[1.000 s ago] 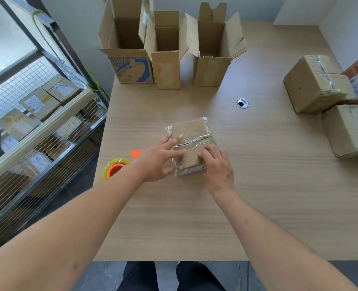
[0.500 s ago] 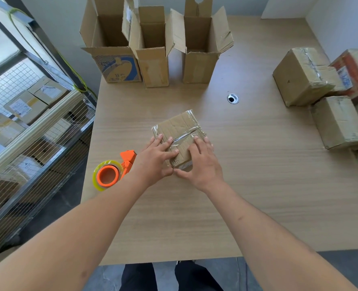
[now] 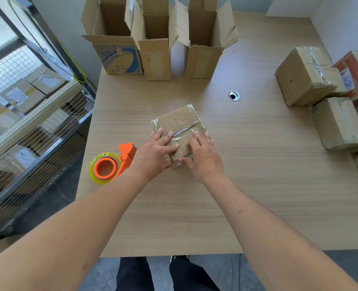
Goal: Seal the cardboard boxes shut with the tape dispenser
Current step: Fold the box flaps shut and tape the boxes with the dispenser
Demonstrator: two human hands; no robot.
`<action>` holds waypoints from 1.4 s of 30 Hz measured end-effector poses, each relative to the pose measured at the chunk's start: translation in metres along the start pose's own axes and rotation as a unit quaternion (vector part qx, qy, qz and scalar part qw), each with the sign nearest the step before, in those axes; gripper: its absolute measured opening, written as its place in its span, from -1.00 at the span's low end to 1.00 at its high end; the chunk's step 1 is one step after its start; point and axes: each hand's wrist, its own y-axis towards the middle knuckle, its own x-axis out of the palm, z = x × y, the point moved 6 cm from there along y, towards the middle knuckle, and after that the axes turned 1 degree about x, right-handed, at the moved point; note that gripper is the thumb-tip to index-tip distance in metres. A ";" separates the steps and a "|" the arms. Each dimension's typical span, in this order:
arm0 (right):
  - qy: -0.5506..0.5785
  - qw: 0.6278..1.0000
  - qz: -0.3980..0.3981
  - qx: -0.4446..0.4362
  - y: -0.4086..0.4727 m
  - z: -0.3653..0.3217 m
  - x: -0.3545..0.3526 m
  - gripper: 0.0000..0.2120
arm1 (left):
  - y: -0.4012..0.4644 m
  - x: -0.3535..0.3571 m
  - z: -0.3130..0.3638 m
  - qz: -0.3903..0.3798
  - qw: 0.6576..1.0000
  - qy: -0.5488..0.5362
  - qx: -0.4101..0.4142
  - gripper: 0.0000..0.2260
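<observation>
**Both hands flat on the taped box, dispenser parked at the left**

The small cardboard box (image 3: 179, 131) sits near the middle of the worktop (image 3: 257, 175), its top flaps closed and covered with glossy clear tape, a dark seam line running across the lid. The left hand (image 3: 155, 152) lies on the near left part of the lid with fingers spread and fairly straight; the right hand (image 3: 203, 156) lies on the near right part, fingers extended forward and thumb reaching toward the box's near edge. Neither hand pinches anything. They look placed to press the tape down and bond it to the cardboard, while also keeping the light box from sliding.

The tape dispenser (image 3: 113, 164), orange with a roll of clear tape, rests on the worktop just left of the left hand, probably put within easy reach for the next box.

Three open boxes (image 3: 159, 51) stand upright in a row at the far edge, flaps up, apparently awaiting sealing. Several sealed boxes (image 3: 306, 76) are heaped at the right side, seemingly the finished pile. By that reckoning this box is close to done.
</observation>
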 end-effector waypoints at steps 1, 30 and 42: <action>-0.002 1.000 0.001 -0.005 -0.001 0.001 0.000 -0.41 | -0.001 0.000 0.001 0.002 1.000 -0.002 0.000 -0.44; -0.086 0.987 -0.099 -0.089 -0.003 -0.005 -0.004 -0.10 | -0.026 -0.029 -0.024 0.073 0.995 -0.063 -0.035 -0.61; -0.032 0.992 -0.072 -0.099 0.004 -0.003 -0.003 -0.48 | -0.027 -0.022 -0.002 0.079 0.996 -0.015 0.045 -0.72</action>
